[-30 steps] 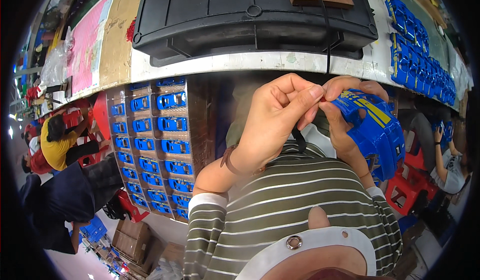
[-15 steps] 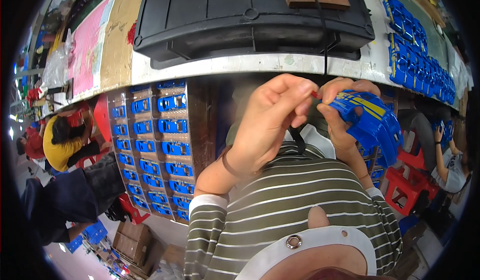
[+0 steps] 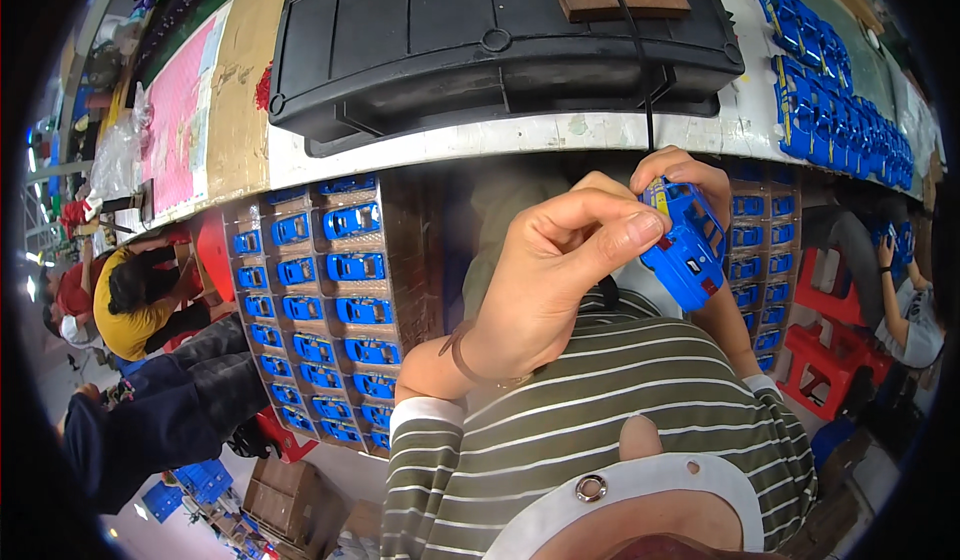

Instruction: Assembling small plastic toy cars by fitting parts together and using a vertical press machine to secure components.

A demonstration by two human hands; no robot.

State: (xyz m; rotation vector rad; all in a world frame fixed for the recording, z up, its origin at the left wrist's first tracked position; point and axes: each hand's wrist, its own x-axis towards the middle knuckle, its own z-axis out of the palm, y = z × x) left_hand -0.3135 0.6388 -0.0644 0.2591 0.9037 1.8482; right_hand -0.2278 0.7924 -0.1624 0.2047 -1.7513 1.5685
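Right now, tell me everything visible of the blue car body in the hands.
The blue car body is a glossy, plastic-looking shell with yellow markings, window openings, and red patches at the near end flanking a small pale mark. It is held tilted, just beyond the striped shirt. The right hand grips its far part; the left hand's thumb overlaps its left side, though contact there is unclear.

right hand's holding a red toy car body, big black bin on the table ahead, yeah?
Not red: the head view shows the right hand holding a blue toy car body. The black bin is on the table ahead.
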